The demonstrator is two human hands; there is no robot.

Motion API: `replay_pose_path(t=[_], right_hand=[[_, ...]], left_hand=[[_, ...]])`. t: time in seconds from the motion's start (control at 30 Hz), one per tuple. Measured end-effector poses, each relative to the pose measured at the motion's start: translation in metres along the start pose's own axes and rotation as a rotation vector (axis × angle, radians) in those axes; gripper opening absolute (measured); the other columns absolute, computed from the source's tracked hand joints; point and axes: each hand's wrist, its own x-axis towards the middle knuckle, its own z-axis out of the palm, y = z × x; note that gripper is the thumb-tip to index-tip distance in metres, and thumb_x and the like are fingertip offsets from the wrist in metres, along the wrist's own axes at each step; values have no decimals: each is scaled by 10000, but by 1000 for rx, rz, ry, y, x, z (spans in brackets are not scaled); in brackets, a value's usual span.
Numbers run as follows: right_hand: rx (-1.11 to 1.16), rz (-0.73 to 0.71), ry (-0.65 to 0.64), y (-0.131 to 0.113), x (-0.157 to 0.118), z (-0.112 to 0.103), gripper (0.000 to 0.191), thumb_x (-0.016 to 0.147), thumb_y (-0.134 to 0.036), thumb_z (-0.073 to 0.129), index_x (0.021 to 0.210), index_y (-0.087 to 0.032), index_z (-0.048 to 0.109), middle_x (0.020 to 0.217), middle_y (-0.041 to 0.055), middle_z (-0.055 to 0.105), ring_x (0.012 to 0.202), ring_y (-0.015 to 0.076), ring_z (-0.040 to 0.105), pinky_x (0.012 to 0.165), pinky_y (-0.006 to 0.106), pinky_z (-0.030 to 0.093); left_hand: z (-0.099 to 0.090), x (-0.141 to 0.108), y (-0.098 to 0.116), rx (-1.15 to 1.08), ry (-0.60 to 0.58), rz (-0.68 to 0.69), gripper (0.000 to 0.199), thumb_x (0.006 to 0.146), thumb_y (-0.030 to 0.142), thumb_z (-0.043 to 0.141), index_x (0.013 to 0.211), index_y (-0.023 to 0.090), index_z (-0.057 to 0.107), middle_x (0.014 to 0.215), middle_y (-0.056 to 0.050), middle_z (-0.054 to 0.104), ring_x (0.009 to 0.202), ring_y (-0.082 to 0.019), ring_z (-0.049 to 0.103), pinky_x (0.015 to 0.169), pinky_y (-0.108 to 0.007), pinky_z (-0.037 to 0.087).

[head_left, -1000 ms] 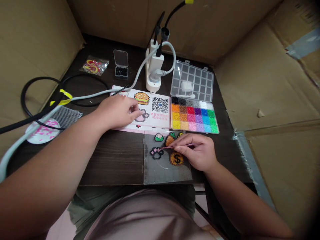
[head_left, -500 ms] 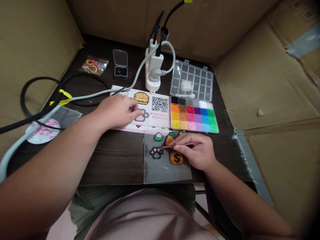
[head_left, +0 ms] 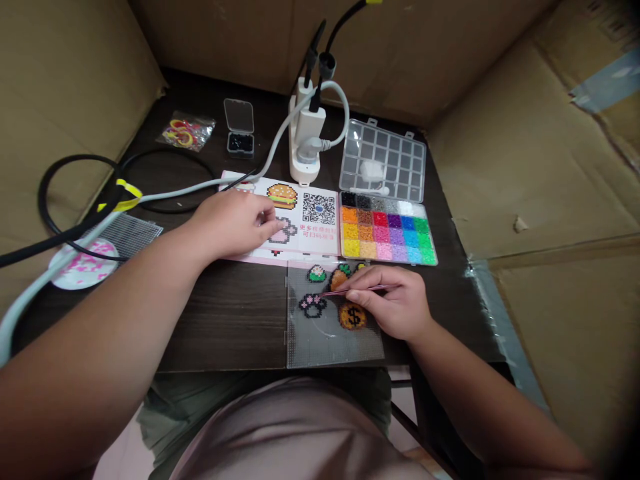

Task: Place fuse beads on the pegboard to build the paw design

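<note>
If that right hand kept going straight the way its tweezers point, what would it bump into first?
Probably the pink-and-black bead paw on the clear pegboard, just past the tip of the tweezers in the right hand. The tip's height above it is hard to judge.

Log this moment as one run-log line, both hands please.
right hand: holds tweezers over clear pegboard, beside orange bead figure | left hand: rests on printed pattern sheet

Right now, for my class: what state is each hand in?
Left hand: open, empty, resting on the printed sheet.
Right hand: closed, holding tweezers over the pegboard.
</note>
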Motion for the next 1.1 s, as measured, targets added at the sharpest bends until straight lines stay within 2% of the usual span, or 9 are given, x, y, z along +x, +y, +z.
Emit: replay_pose_path(t=[0.13, 0.63, 0.73, 0.9, 1.1], right_hand=[[-3, 13, -8, 0, 0, 0, 201, 839, -341, 904, 728, -204, 807, 778, 89, 842, 694, 225, 823, 659, 325, 688], [9, -30, 6, -1, 1, 1, 130, 825, -247, 900, 737, -215, 811, 765, 72, 844, 687, 212, 825, 663, 302, 685], [2, -17, 18, -2, 1, 0, 149, 823, -270, 905, 731, -208, 805, 762, 75, 843, 684, 213, 823, 657, 305, 682], [-1, -18, 93, -4, 1, -4, 208, 828, -340, 912, 719, -207, 794, 766, 86, 842, 686, 222, 820, 660, 329, 686], [-25, -97, 248, -5, 2, -15, 139, 859, -302, 892, 771, -232, 810, 783, 72, 849, 702, 220, 828, 660, 306, 689]], left_hand=[[0, 0, 0, 0, -2, -5, 397, 882, 590, 551, 951, 261, 763, 864, -75, 747, 799, -272, 646, 682, -371, 368], [-1, 0, 0, -10, 0, -11, 370, 885, 576, 586, 947, 263, 774, 855, -71, 756, 821, -272, 663, 689, -365, 378], [-1, 0, 0, -15, -8, -9, 373, 891, 577, 575, 940, 263, 770, 849, -71, 749, 812, -268, 657, 680, -363, 366], [0, -1, -1, -14, 21, 9, 367, 908, 573, 546, 877, 264, 741, 785, -67, 719, 768, -260, 637, 668, -368, 357], [-1, -3, -2, -62, 16, 33, 327, 929, 539, 557, 846, 262, 710, 820, -61, 738, 772, -239, 634, 662, -358, 370]])
